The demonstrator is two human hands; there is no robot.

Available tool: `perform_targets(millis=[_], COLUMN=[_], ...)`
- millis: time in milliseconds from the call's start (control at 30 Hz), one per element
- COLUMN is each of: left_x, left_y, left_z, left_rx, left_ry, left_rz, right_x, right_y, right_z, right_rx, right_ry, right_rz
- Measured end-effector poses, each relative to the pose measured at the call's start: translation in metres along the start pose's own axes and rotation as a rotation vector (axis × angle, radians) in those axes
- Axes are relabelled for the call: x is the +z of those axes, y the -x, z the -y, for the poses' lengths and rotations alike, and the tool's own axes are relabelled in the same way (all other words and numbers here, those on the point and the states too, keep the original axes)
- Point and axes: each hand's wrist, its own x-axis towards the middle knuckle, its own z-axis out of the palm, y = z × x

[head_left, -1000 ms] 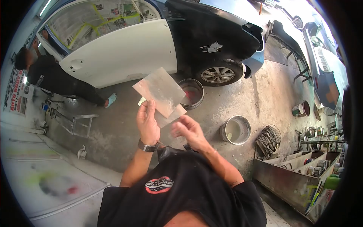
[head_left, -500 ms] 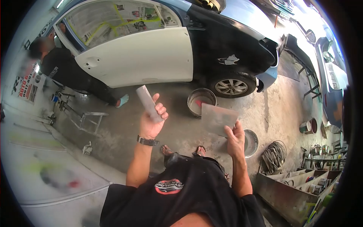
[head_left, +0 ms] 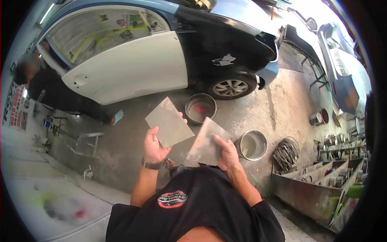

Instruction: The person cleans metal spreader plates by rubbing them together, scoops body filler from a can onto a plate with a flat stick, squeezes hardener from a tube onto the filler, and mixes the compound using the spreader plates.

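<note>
Currently, you hold two flat grey sheets, one to each hand, on the near side of the dark bucket (head_left: 201,98). Your left hand (head_left: 156,148) grasps the left sheet (head_left: 169,123), nearer to you and left of that bucket, with its thumb on the face and fingertips showing past the far edge. Your right hand (head_left: 229,155) clasps the right sheet (head_left: 207,143), directly on your side of the bucket, tilted and streaked pale; the two sheets sit close but apart. One watch (head_left: 154,164) circles your left wrist.

Three buckets are counted on the floor: the dark one, a red patch inside; a pale bucket (head_left: 261,140), right of it and closer to you; and a third bucket (head_left: 318,117), well to its right. One cable coil (head_left: 285,153) and one compartmented metal bin (head_left: 300,189) lie farther to the dark bucket's right, on your side.

One wheel (head_left: 231,86) stands just beyond and right of the dark bucket, which sits between you and the car (head_left: 225,40). One white door (head_left: 133,66) rises beyond and left of it. Well to its left are one co-worker (head_left: 56,86) in dark clothes and one metal stool (head_left: 92,134); a second car (head_left: 344,90) stands far to its right.
</note>
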Motion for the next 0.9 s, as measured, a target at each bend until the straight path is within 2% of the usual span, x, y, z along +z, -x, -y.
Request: perform_targets(millis=[33, 100, 167, 200, 267, 367, 467, 633, 667, 767, 867, 900], left_x=[0.000, -0.010, -0.020, -0.025, 0.011, 0.000, 0.001, 0.007, 0.007, 0.007, 0.013, 0.015], left_y=[0.004, 0.016, 0.024, 0.028, 0.027, 0.027, 0.028, 0.033, 0.036, 0.055, 0.054, 0.058], left_z=[0.005, 0.021, 0.029, 0.031, 0.036, 0.029, 0.031, 0.052, 0.056, 0.061, 0.071, 0.071], left_rx=[-0.021, -0.011, 0.113, 0.223, 0.259, 0.412, 0.421, 0.412, 0.406, 0.155, 0.419, 0.385], left_ry=[-0.027, -0.091, -0.460, -0.792, -0.590, -0.711, -0.774, -0.842, -0.875, -1.150, -1.103, -1.133], left_rz=[-0.037, -0.266, -0.313, -0.241, -0.316, -0.392, -0.310, -0.386, -0.405, -0.428, -0.300, -0.284], right_x=[0.007, 0.018, 0.022, 0.020, 0.014, 0.018, 0.013, 0.023, 0.024, 0.027, 0.042, 0.052], right_y=[0.002, 0.009, 0.009, 0.008, 0.008, 0.019, 0.022, 0.021, 0.021, 0.023, 0.036, 0.044], right_z=[-0.002, 0.001, 0.003, 0.002, 0.001, 0.022, 0.020, 0.008, 0.006, 0.002, 0.010, 0.024], right_rx=[0.000, -0.012, 0.020, 0.025, 0.039, 0.014, 0.040, 0.055, 0.049, 0.004, -0.045, -0.039], right_ry=[0.033, 0.025, -0.017, -0.015, -0.011, -0.048, 0.009, -0.017, 0.023, 0.163, 0.369, 0.460], right_rz=[0.010, 0.028, 0.044, 0.030, -0.004, -0.034, 0.039, 0.086, 0.052, -0.053, -0.128, -0.133])
